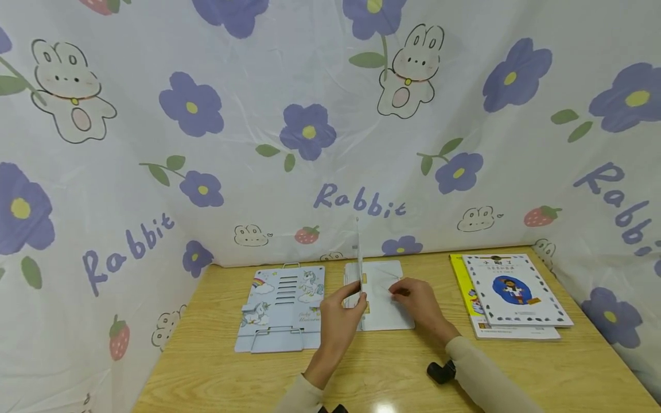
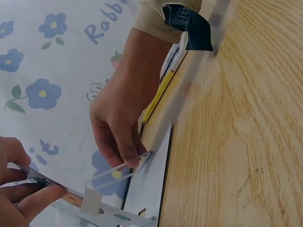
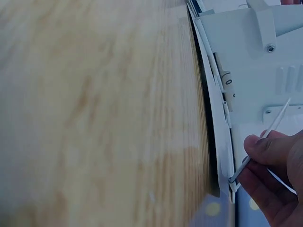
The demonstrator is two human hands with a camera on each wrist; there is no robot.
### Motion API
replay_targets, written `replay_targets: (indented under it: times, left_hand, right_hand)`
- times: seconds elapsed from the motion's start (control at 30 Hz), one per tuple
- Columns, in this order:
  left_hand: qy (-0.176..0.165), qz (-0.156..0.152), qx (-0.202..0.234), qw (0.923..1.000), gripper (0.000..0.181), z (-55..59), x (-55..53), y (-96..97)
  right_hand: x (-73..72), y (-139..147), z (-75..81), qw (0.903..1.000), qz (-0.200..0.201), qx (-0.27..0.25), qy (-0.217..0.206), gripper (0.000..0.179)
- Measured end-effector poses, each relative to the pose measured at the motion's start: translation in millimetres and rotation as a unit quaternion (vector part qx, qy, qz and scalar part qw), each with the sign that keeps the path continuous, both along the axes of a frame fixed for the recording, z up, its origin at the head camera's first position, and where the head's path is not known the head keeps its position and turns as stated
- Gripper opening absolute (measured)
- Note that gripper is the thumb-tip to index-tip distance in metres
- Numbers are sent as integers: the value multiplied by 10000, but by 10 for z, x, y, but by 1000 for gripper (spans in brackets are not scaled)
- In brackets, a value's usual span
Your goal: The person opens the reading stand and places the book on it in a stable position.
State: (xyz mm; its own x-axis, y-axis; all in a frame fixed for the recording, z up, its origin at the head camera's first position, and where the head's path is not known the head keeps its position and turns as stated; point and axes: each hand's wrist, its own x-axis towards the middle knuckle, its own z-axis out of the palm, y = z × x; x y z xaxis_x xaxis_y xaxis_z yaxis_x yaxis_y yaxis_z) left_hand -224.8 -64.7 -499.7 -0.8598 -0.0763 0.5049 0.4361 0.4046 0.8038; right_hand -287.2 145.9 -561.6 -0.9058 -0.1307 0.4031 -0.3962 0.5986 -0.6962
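A white metal book stand lies partly unfolded on the table, its flat base (image 1: 389, 315) down and one panel (image 1: 360, 246) raised on edge. My left hand (image 1: 341, 321) holds that upright panel, thumb on one face and fingers on the other, as the left wrist view also shows. On the right side, my right hand (image 1: 419, 299) pinches a thin wire bracket (image 3: 279, 115) between thumb and fingers, close over the base. The bracket's lower end meets the stand's edge in the right wrist view. Rivets and slots show on the white metal there.
Left of the hands lies a second book stand (image 1: 289, 321) with a unicorn print. To the right are stacked books, a white one (image 1: 508, 287) over a yellow one (image 1: 465, 284). A rabbit-print curtain (image 1: 248, 189) hangs behind the wooden table (image 1: 217, 373).
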Motion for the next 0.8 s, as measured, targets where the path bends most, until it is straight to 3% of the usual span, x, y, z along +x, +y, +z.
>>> replay_targets:
  times: [0.2, 0.43, 0.8]
  left_hand:
    - [68, 66, -114, 9999, 26, 4, -7, 40]
    - [45, -64, -219, 9997, 27, 16, 2, 113]
    - [173, -130, -665, 9976, 27, 1, -18, 233]
  right_hand:
    - [-5, -10, -21, 9996, 55, 244, 130, 14]
    - [-20, -9, -48, 9992, -4, 355, 167, 14]
    - [-9, -29, -40, 9990, 46, 317, 313, 15]
